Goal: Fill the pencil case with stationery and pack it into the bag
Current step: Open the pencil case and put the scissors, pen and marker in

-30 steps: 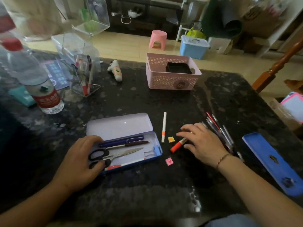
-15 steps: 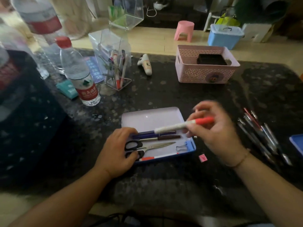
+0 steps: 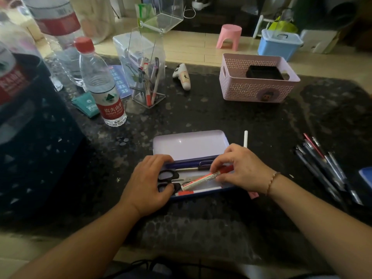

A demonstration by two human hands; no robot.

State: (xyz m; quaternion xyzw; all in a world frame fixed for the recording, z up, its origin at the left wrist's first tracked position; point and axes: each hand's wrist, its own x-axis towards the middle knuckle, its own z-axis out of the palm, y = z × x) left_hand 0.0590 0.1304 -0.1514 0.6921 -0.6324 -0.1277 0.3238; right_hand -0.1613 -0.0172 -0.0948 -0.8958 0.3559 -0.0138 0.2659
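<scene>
An open blue tin pencil case [image 3: 190,146] with a pale lid lies on the dark table in front of me. Inside it lie black-handled scissors [image 3: 168,179], a dark blue pen [image 3: 187,164] and a thin brown pen [image 3: 193,168]. My right hand [image 3: 240,168] pinches a white marker with a red cap [image 3: 201,180] and holds it low over the case, slanting across the scissors. My left hand [image 3: 148,183] grips the case's left end. A dark bag [image 3: 30,137] sits at the left edge of the table.
A white pen [image 3: 245,138] lies right of the case, several pens [image 3: 322,166] further right, and a pink eraser [image 3: 254,195] under my right wrist. A water bottle [image 3: 102,85], clear pen holder [image 3: 148,77], white toy [image 3: 183,76] and pink basket [image 3: 257,89] stand behind.
My right hand picked the red-capped marker up off the table, carried it left and lowered it into the case. My left hand stayed on the case's left end.
</scene>
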